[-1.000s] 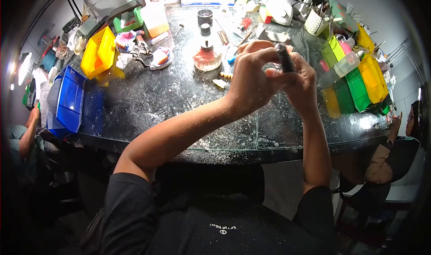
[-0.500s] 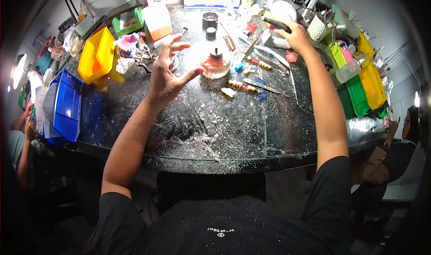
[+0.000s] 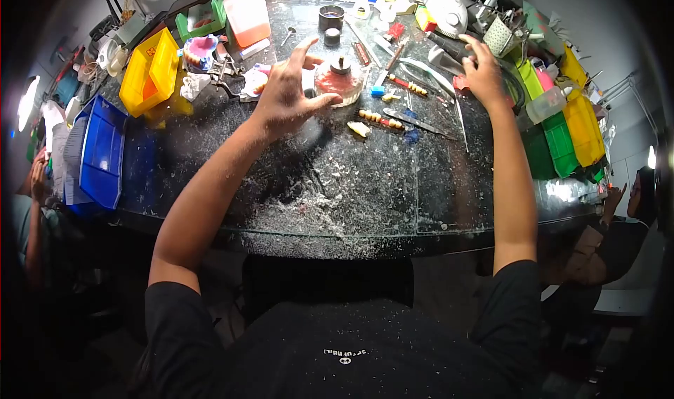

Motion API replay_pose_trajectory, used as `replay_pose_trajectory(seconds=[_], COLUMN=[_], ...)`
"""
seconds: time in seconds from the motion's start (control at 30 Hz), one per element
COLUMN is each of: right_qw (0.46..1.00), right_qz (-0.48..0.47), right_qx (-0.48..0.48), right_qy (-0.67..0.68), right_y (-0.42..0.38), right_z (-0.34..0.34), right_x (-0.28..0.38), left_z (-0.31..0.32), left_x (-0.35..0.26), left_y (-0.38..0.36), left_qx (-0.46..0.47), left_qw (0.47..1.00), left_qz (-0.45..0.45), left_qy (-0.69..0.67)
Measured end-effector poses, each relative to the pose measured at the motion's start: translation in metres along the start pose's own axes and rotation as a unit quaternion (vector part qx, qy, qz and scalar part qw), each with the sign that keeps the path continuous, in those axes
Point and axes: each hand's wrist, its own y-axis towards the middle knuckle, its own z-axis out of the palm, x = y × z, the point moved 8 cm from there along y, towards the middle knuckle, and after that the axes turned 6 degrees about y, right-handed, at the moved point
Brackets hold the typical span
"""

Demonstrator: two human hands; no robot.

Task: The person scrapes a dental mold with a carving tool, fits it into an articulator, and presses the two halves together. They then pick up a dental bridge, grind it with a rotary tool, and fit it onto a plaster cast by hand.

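The left hand (image 3: pixel 284 93) hangs over the dark bench (image 3: pixel 337 181) with its fingers spread wide, so this grip is open and holds nothing; the thumb points toward a pink model on a round base (image 3: pixel 340 77), which stands just beside the hand at about 2 o'clock from it. I cannot tell if the thumb touches the base. The right hand (image 3: pixel 484 69) is far to the right, near the back of the bench, and rests on a dark handpiece (image 3: pixel 449 46) that lies there, with the fingers curved over it; if they really close around it is not clear. Between the two hands lie a row of small teeth on a strip (image 3: pixel 381 119), a pale small piece (image 3: pixel 360 128) and some thin metal tools (image 3: pixel 418 123). At 10 o'clock from the left hand stands a yellow bin (image 3: pixel 149 72), and lower at 9 o'clock a blue bin (image 3: pixel 102 153). An orange and white bottle (image 3: pixel 248 14) stands at the back. Green and yellow bins (image 3: pixel 572 128) stand at the right edge. White dust covers the bench near the front edge.
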Motion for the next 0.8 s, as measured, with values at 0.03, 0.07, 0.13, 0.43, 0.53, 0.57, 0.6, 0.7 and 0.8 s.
replay_pose_trajectory(seconds=[0.03,0.07,0.13,0.43,0.53,0.57,0.6,0.7,0.8], right_qw=[0.999,0.995,0.974,0.979,0.994,0.995,0.991,0.974,0.954], right_qz=[0.014,0.057,0.145,0.106,0.042,0.01,0.021,0.03,-0.015], right_qx=[0.004,0.051,0.143,0.158,0.06,0.059,0.06,0.138,0.194], right_qy=[0.043,0.062,0.101,0.065,0.086,0.08,0.115,0.179,0.228], right_y=[-0.005,-0.014,-0.037,-0.074,-0.066,-0.064,-0.065,-0.071,-0.078], right_z=[-0.014,-0.014,-0.011,0.007,-0.001,-0.004,-0.005,0.01,0.03], right_x=[0.019,0.027,0.032,0.053,0.066,0.075,0.082,0.111,0.143], left_z=[-0.001,0.0,0.003,-0.041,-0.059,-0.057,-0.055,-0.052,-0.038], left_x=[-0.003,-0.002,0.001,-0.008,0.016,0.021,0.015,-0.004,-0.02], left_y=[0.006,0.013,0.021,-0.004,-0.026,-0.031,-0.031,-0.029,-0.034], left_qx=[0.011,0.019,0.047,-0.043,-0.076,-0.082,-0.072,-0.044,-0.016], left_qw=[1.0,0.999,0.995,0.997,0.985,0.984,0.987,0.995,0.99], left_qz=[0.003,0.024,-0.006,0.04,-0.007,-0.033,-0.025,0.026,0.136], left_qy=[-0.002,-0.008,-0.086,-0.047,-0.155,-0.152,-0.142,-0.09,0.024])
